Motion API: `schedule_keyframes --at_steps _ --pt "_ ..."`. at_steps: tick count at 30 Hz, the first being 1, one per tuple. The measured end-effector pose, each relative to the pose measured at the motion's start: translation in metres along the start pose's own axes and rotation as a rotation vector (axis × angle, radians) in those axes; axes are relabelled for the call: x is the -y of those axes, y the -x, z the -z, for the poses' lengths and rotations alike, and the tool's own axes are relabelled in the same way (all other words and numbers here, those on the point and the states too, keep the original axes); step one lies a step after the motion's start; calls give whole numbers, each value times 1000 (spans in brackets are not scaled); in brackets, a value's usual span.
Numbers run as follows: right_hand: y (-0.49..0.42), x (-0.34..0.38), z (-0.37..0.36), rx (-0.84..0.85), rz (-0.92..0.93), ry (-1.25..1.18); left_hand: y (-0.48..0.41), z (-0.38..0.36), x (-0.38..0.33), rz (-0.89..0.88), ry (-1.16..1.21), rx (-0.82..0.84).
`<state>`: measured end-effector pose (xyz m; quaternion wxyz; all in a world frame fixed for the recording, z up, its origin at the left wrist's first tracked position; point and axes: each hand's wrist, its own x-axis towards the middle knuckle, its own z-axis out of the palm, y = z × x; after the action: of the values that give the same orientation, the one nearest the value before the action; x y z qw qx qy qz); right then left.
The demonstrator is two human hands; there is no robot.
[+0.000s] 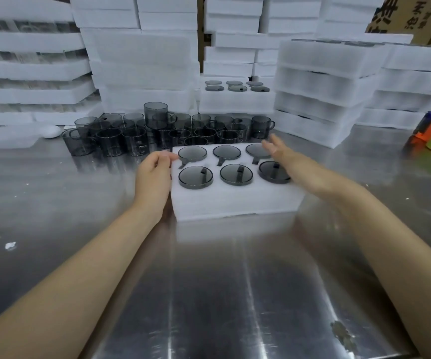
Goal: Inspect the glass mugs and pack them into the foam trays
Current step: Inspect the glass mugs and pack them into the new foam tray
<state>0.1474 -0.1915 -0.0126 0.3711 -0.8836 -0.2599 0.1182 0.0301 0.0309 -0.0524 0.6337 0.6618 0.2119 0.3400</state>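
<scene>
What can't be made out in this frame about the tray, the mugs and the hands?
- Head view: the foam tray hides the packed mugs' bodies; only their tops show, so flaws cannot be checked.
- Right hand is motion-blurred over the far right mug; contact is unclear.
- Left hand: its palm faces away against the tray's side.
- Loose mugs overlap; count unclear.

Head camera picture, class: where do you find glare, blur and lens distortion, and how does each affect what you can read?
Head view: glare streaks the steel table, mirroring the foam tray; the right hand is motion-blurred, the left hand sharper; wide-angle bending curves the foam stacks at the left edge; the loose smoked-glass mugs look soft, details unreadable.
</scene>
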Motion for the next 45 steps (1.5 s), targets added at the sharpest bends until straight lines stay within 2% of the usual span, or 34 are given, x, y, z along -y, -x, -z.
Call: schedule_keyframes --at_steps 2,4,9,16,20,29,37,40,45 --pt "-6 -10 5 -86 -52 -253 -1 -1 0 22 42 -14" --pt "-5 -22 6 -41 -73 -506 -1 -2 2 60 53 -5" --pt "0 -29 1 75 -100 -645 -2 -3 3 105 44 48" --pt "-5 -31 -2 120 -29 -581 -1 -3 1 117 18 63" --pt "-7 -27 -2 71 -47 -589 0 -3 0 105 4 58" --pt "-4 -23 -3 -48 5 -366 0 -4 0 93 -22 54" --pt "4 -22 5 186 52 -377 3 -1 -5 114 -68 90" --pt "3 -16 8 177 48 -262 2 -1 -5 120 -105 97" --pt "9 -18 6 142 73 -288 8 6 -11 241 -250 163"
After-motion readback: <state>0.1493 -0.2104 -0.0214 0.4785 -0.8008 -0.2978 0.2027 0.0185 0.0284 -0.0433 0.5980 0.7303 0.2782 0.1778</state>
